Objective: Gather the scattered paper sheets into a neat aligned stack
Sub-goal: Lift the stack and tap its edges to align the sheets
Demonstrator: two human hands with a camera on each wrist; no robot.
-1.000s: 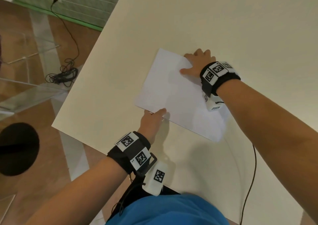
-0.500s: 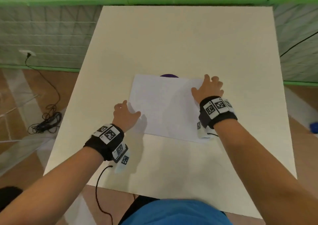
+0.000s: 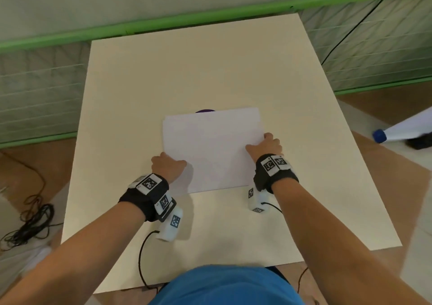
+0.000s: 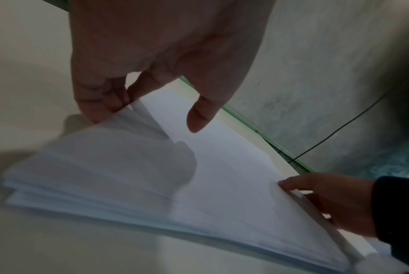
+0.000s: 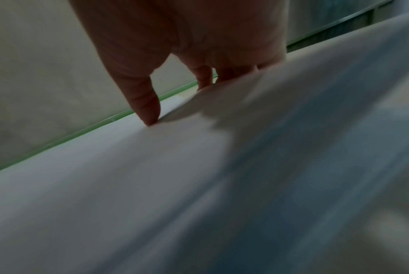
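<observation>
The stack of paper sheets (image 3: 212, 149) is seen at the middle of the surface (image 3: 145, 75) — its 7 o'clock edge is pinched by the left hand (image 3: 167, 167), its 3 o'clock edge by the right hand (image 3: 265, 147), thumb on top.

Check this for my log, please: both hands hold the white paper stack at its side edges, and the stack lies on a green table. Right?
One detail is wrong: the table is cream-coloured, not green; the head view shows green only on the rail behind it. The rest stands: the left hand and the right hand hold the white paper stack at its side edges.
</observation>
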